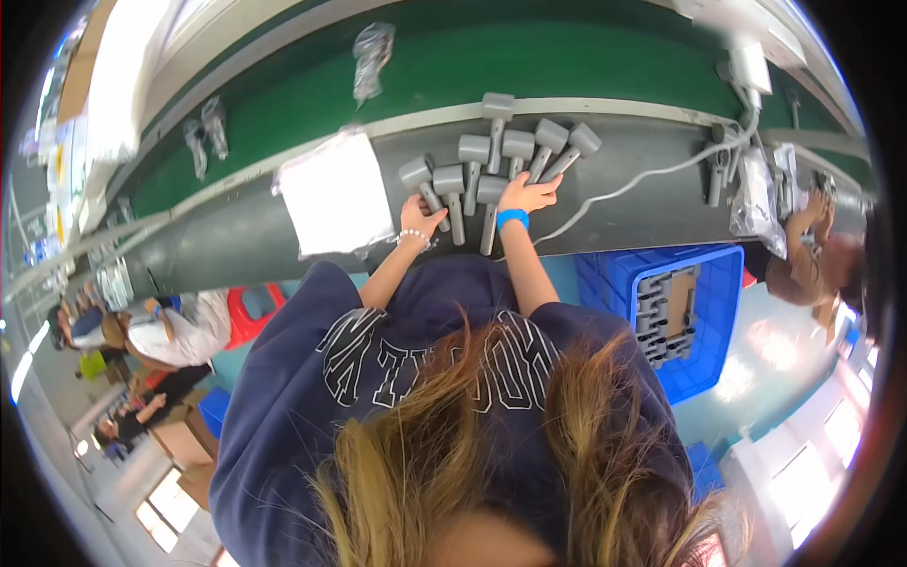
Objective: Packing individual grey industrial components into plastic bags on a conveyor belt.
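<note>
Several grey hammer-shaped pieces [474, 149], each with a round head and a straight handle, lie in a loose fan on the dark grey bench. At the left end of this group my left hand [422, 217], wearing a bead bracelet, is closed round the handle of the leftmost piece [416, 173]. On the other side, my right hand [529, 196], with a blue wristband, closes its fingers on the handle of a right-hand piece [585, 140]. The handles under its fingers are partly hidden. Another piece [490, 189] lies between my hands, its handle pointing toward me.
A white stack of flat bags or sheets [335, 194] lies left of my hands. Beyond the bench runs a green belt [557, 61] carrying a clear-bagged item [372, 59]. A white cable [652, 173] crosses the bench. Low on the right stands a blue crate [713, 331] holding grey pieces; a co-worker's hands [814, 213] are farther right.
</note>
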Action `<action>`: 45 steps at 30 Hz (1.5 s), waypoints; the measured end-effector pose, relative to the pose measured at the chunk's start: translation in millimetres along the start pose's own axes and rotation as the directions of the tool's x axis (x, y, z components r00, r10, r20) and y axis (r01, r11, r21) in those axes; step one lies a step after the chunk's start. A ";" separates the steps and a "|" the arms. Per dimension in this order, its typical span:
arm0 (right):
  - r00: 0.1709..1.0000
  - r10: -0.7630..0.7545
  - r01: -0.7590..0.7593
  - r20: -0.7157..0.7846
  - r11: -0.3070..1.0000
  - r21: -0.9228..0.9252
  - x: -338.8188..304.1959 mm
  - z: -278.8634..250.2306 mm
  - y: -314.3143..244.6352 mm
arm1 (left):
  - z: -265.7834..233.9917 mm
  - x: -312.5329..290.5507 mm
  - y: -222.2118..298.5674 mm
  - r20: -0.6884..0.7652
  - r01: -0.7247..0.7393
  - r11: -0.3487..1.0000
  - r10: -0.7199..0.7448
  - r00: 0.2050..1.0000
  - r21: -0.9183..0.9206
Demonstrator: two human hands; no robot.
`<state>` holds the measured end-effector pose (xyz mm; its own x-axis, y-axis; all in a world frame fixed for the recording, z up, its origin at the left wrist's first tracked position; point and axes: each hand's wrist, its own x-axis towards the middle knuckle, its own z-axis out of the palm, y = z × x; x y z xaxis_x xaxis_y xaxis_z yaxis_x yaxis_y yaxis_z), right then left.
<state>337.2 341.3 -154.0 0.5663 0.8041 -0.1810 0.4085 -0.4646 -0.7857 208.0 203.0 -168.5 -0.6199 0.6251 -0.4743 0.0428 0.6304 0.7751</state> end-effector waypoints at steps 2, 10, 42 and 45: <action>0.991 0.038 -0.022 0.126 0.991 -0.130 -7.4 -15.8 -2.7 | -20.3 -6.4 -5.7 -0.020 -0.251 0.918 0.270 0.963 0.306; 0.407 -0.772 0.868 0.489 0.494 0.057 -69.6 -9.9 -41.7 | -164.2 -83.4 -37.7 0.112 -0.327 0.645 0.352 0.929 0.691; 0.407 -0.726 0.905 0.554 0.402 -0.138 -153.7 -55.7 -29.8 | -174.0 -14.1 -86.3 0.368 -0.683 0.064 0.803 0.468 0.728; 0.373 -0.740 0.923 0.560 0.358 -0.140 -151.2 -57.1 -26.4 | -176.1 -7.9 -76.7 0.380 -0.736 0.027 0.844 0.380 0.677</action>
<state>281.6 210.7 -72.1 -0.4921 0.8512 0.1826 0.7696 0.5234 -0.3656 71.6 68.7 -150.7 0.0982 0.9438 0.3155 0.9874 -0.1319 0.0872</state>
